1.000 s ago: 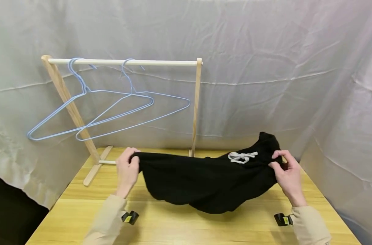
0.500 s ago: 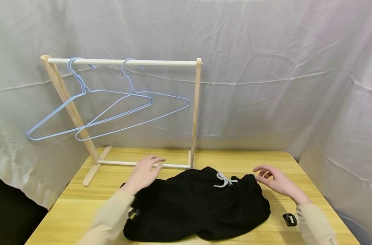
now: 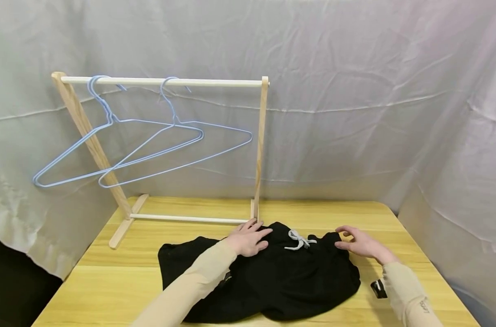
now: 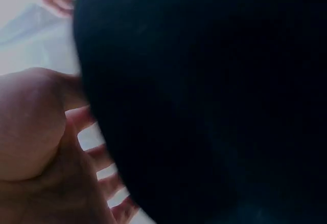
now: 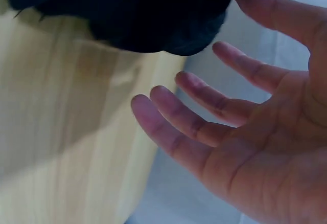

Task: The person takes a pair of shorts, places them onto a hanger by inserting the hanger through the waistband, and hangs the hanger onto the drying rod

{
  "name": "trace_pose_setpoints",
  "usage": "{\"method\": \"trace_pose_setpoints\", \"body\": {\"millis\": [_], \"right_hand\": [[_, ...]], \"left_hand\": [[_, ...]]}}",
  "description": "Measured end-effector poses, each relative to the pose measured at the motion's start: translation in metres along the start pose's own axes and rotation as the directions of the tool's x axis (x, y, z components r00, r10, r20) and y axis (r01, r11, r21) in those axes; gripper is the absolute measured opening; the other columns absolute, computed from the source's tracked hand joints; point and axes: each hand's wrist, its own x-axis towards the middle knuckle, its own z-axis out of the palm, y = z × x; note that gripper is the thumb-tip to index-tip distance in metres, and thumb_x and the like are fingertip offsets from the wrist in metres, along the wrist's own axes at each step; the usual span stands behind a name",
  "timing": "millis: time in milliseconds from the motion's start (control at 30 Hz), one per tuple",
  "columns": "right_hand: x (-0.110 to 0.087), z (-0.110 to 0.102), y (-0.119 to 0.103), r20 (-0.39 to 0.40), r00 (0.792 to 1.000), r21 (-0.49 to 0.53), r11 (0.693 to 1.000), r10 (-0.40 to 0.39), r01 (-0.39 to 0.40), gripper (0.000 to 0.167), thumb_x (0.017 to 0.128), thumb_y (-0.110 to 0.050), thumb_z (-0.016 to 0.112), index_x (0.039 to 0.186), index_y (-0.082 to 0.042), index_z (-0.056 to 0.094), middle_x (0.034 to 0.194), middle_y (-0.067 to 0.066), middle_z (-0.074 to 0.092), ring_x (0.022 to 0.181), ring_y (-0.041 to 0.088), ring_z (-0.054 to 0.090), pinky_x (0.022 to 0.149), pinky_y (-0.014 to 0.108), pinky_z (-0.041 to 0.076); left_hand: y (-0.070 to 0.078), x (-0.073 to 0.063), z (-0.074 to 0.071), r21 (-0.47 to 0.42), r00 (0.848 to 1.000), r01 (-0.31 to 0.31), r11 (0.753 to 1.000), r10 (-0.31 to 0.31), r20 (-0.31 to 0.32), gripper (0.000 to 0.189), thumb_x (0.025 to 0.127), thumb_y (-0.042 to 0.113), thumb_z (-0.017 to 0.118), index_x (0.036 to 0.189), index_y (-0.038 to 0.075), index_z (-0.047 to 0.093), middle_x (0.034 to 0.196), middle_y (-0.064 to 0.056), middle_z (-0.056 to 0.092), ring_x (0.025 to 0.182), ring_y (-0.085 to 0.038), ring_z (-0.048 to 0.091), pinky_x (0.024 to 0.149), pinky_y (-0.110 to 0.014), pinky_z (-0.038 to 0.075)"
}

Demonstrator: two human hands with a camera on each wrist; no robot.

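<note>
Head view shows a rumpled black garment (image 3: pixel 301 277) with pale drawstring bow (image 3: pixel 299 239), hands (image 3: pixel 248 240) (image 3: pixel 361 243) loosely spread.

Table (image 3: pixel 321 211) bears rack (image 3: pixel 215 83), seemingly black shorts (image 3: pixel 297 284).

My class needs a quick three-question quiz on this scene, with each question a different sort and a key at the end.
1. True or false: the blue hangers hang from the upper bar of the rack.

2. Where does the black garment lie?
A) draped over the upper bar
B) on the table
C) on one of the hangers

3. Short answer: in the head view, which one reaches across the black garment, the person's left sleeve or right sleeve?

Key
1. True
2. B
3. The left sleeve
</note>
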Motion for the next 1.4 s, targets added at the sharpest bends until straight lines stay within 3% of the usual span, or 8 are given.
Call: {"method": "trace_pose_setpoints", "body": {"millis": [433,633,767,967,1033,1133,1267,1400], "right_hand": [[0.008,0.020,0.009,0.096,0.995,0.129,0.991,-0.031,0.018,0.064,0.089,-0.019,0.073,0.138,0.006,0.042,0.112,0.031,0.061,0.096,0.037,0.066,0.077,0.038,0.052],[0.012,0.022,0.003,-0.085,0.996,0.199,0.979,-0.024,0.040,0.050,0.075,-0.003,0.072,0.117,-0.001,0.045,0.097,0.016,0.054,0.080,0.021,0.054,0.068,0.030,0.046],[0.011,-0.001,-0.008,-0.314,0.945,0.149,0.979,-0.088,0.141,0.045,0.075,0.001,0.076,0.110,0.001,0.048,0.100,0.018,0.058,0.087,0.012,0.054,0.070,0.024,0.046],[0.004,-0.054,-0.050,-0.573,0.810,0.121,0.965,-0.126,0.235,0.044,0.075,0.006,0.078,0.109,0.002,0.051,0.096,-0.012,0.062,0.081,-0.012,0.056,0.064,0.016,0.051],[0.002,-0.071,-0.067,-0.635,0.760,0.126,0.952,-0.138,0.279,0.044,0.075,0.009,0.076,0.109,0.003,0.050,0.094,-0.023,0.058,0.078,-0.013,0.058,0.061,0.014,0.051],[0.003,-0.091,-0.099,-0.762,0.627,0.116,0.917,-0.164,0.381,0.042,0.073,0.015,0.074,0.106,0.008,0.049,0.093,-0.025,0.057,0.075,-0.011,0.059,0.061,0.009,0.050],[0.010,-0.110,-0.145,-0.894,0.382,-0.008,0.863,-0.232,0.506,0.036,0.072,0.012,0.076,0.095,0.013,0.048,0.097,-0.021,0.051,0.086,-0.004,0.055,0.064,0.005,0.046],[0.018,-0.116,-0.178,-0.914,0.195,-0.205,0.818,-0.357,0.537,0.037,0.070,-0.001,0.079,0.082,0.013,0.047,0.109,-0.011,0.048,0.108,0.010,0.050,0.090,0.014,0.041]], "left_hand": [[0.006,0.015,0.024,0.131,0.984,0.017,0.991,0.007,-0.178,0.059,0.099,0.020,0.062,0.151,0.005,0.039,0.140,-0.011,0.062,0.135,-0.032,0.052,0.112,-0.042,0.043],[-0.002,0.012,0.018,-0.076,0.965,-0.059,0.995,0.037,-0.260,0.057,0.096,0.009,0.057,0.148,-0.005,0.041,0.139,-0.022,0.060,0.126,-0.035,0.061,0.102,-0.044,0.051],[-0.016,0.006,-0.001,-0.279,0.899,-0.131,0.951,-0.005,-0.438,0.057,0.096,0.008,0.052,0.150,-0.007,0.037,0.145,-0.029,0.053,0.131,-0.042,0.056,0.109,-0.050,0.046],[-0.024,-0.015,-0.042,-0.362,0.733,-0.285,0.887,-0.042,-0.679,0.051,0.092,0.007,0.049,0.142,0.004,0.050,0.141,-0.019,0.060,0.129,-0.036,0.058,0.109,-0.049,0.045],[-0.021,-0.024,-0.058,-0.330,0.653,-0.350,0.877,-0.024,-0.757,0.047,0.090,0.004,0.050,0.137,0.004,0.057,0.136,-0.016,0.064,0.126,-0.032,0.061,0.108,-0.046,0.047],[-0.015,-0.037,-0.083,-0.252,0.486,-0.432,0.866,-0.012,-0.874,0.044,0.089,-0.002,0.050,0.131,0.002,0.063,0.130,-0.015,0.068,0.123,-0.028,0.064,0.107,-0.042,0.048],[-0.010,-0.053,-0.116,-0.146,0.239,-0.450,0.881,-0.039,-0.970,0.042,0.089,-0.006,0.050,0.128,0.001,0.065,0.121,-0.017,0.071,0.113,-0.030,0.067,0.099,-0.039,0.050],[-0.015,-0.065,-0.133,-0.080,0.065,-0.399,0.913,-0.059,-0.996,0.039,0.092,-0.004,0.052,0.127,0.003,0.067,0.105,-0.019,0.070,0.094,-0.032,0.065,0.081,-0.037,0.047]]}}
